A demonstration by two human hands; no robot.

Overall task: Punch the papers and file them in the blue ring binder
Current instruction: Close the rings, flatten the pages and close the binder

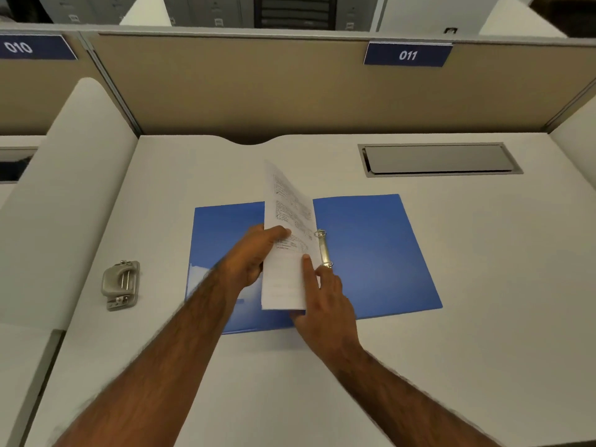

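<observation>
Left grip [254,254] is clamped on the papers [288,211]: the thumb lies across the printed front face and the fingers are curled behind the left edge. Right grip [325,301] pinches the lower right corner of the same papers, with the index finger straight on the front face along the right edge and the thumb showing under the bottom edge.

The papers are held as one stack, raised and tilted, above the middle of the blue ring binder [371,246], just left of the metal rings [325,250]. Whether the rings are open or closed cannot be determined.

The binder lies open and flat at the centre of the desk [451,350]. A metal hole punch [121,283] stands near the left edge of the desk, well apart from the binder. A recessed metal hatch [438,159] sits near the far right corner.
</observation>
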